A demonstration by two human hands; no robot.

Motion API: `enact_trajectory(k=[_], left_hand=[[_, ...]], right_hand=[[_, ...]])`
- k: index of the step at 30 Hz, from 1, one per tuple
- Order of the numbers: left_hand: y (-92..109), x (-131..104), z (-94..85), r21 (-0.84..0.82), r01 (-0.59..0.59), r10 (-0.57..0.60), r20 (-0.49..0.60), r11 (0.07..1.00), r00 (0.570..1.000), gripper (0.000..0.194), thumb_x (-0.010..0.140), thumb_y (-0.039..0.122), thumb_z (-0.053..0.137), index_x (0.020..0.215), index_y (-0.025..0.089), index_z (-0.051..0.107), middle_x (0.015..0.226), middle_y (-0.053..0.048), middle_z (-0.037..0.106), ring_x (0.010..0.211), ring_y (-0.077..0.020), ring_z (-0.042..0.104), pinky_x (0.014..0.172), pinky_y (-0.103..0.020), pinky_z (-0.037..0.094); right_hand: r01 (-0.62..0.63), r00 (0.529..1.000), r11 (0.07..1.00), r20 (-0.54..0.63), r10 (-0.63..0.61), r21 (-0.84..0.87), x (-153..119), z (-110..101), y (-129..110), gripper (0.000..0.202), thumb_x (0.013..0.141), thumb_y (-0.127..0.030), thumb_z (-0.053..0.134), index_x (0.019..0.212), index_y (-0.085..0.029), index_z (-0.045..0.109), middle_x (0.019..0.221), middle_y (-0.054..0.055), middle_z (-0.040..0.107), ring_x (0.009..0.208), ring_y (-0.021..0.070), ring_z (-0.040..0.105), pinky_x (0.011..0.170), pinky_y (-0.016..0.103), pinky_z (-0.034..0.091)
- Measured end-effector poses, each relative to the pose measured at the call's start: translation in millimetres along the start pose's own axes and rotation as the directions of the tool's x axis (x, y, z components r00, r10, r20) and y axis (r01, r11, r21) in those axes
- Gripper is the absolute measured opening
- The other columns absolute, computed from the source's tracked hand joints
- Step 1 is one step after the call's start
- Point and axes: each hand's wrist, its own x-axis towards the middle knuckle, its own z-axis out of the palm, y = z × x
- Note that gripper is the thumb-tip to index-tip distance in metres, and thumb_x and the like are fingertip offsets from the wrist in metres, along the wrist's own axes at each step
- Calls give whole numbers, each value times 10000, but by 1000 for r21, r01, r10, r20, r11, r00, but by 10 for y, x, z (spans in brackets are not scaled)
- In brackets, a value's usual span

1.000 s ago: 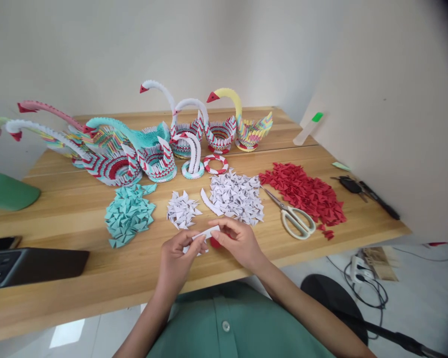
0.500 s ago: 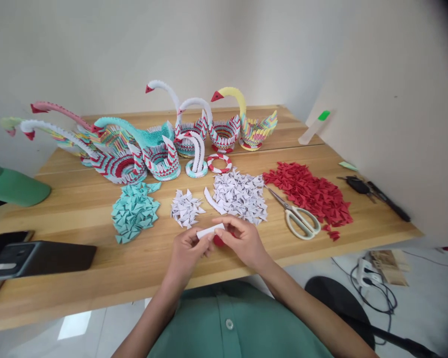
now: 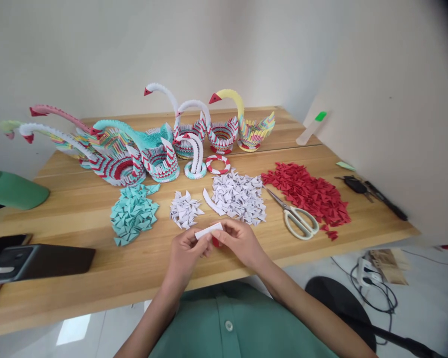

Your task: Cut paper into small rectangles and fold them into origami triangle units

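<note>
A small folded strip of white paper point(image 3: 208, 230) is pinched between both hands near the table's front edge. My left hand point(image 3: 186, 251) grips its left end, thumb on the near side. My right hand point(image 3: 241, 241) holds the other end, with its fingers closed over the paper. Something red point(image 3: 216, 242) shows beneath the right hand, mostly hidden, so I cannot tell its kind. Just beyond the hands lie a small heap of white folded paper triangles point(image 3: 185, 210), a bigger white heap point(image 3: 241, 196) and a short curved chain of white pieces point(image 3: 211, 201).
Teal triangles point(image 3: 134, 214) lie left, red triangles point(image 3: 308, 191) right, beside scissors point(image 3: 300, 222). Several paper swans stand behind, including a yellow-necked one point(image 3: 256, 132), with a red-and-white ring point(image 3: 218, 164) before them. A green bottle point(image 3: 18, 189), a dark stand point(image 3: 56, 261) and keys point(image 3: 354, 184) edge the table.
Both hands stay in nearly the same place, still holding the white paper. The right hand's fingers have curled in slightly at its end. The whole view has shifted a little.
</note>
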Motion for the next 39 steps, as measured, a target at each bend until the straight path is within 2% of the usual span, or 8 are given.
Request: enact_trajectory(k=[2, 5, 14, 21, 29, 34, 36, 39], left_hand=[[-4, 1, 3, 3, 3, -3, -1, 1000, 1000, 279, 714, 377, 706, 578, 156, 604, 498, 11, 614, 445, -98, 527, 459, -199, 420], [-6, -2, 9, 4, 3, -3, -3, 1000, 1000, 273, 720, 372, 706, 586, 155, 609, 507, 8, 623, 449, -97, 529, 462, -198, 418], [-21, 6, 4, -8, 13, -13, -3, 1000, 1000, 270, 717, 373, 710, 587, 158, 610, 504, 13, 621, 439, -96, 526, 458, -200, 414], [-43, 15, 3, -35, 14, -14, 10, 999, 1000, 261, 724, 369, 711, 611, 153, 618, 514, 9, 635, 440, -96, 535, 457, -200, 417], [-114, 13, 13, -130, -6, 8, 18, 991, 1000, 216, 761, 340, 703, 698, 138, 660, 594, -21, 692, 515, -119, 592, 519, -221, 462], [-118, 12, -9, -216, 37, -42, -19, 976, 999, 247, 757, 351, 715, 661, 140, 629, 624, -35, 711, 528, -118, 603, 536, -226, 479], [-107, 14, -26, -213, 38, -46, -30, 976, 999, 253, 735, 346, 729, 638, 144, 611, 600, -29, 703, 510, -116, 594, 525, -226, 478], [-79, 15, -52, -117, 6, -6, -4, 993, 1000, 228, 712, 323, 738, 631, 140, 628, 562, -22, 684, 504, -113, 583, 524, -222, 474]], right_hand=[[-25, 1000, 999, 4, 25, -25, -3, 1, 1, 369, 833, -486, 622, 651, -166, 596, 557, -27, 529, 521, 102, 448, 506, 227, 349], [-28, 1000, 998, -6, 28, -49, -10, 1, 3, 406, 842, -481, 613, 589, -173, 535, 532, -33, 511, 498, 94, 420, 491, 225, 320], [9, 1000, 998, -8, -10, -65, -18, -4, -17, 362, 862, -439, 607, 620, -172, 576, 560, -24, 547, 524, 104, 461, 507, 223, 357], [9, 1000, 998, -13, -10, -66, -11, -1, 3, 326, 859, -397, 596, 620, -177, 564, 563, -28, 534, 517, 99, 443, 501, 219, 338], [5, 1000, 999, -23, -7, -49, 0, 2, 10, 292, 843, -371, 613, 631, -176, 565, 576, -27, 538, 529, 104, 449, 521, 230, 344], [-12, 999, 999, -47, 10, -43, 10, -9, 16, 307, 837, -372, 622, 613, -170, 565, 563, -23, 545, 526, 103, 456, 524, 232, 348], [-17, 1000, 999, -23, 16, -29, 19, -24, 17, 263, 824, -372, 634, 664, -166, 604, 575, -22, 559, 530, 106, 466, 523, 231, 357], [-26, 999, 998, 25, 28, -53, 36, -50, -15, 203, 793, -363, 669, 838, -165, 680, 621, -21, 596, 532, 109, 476, 514, 229, 367]])
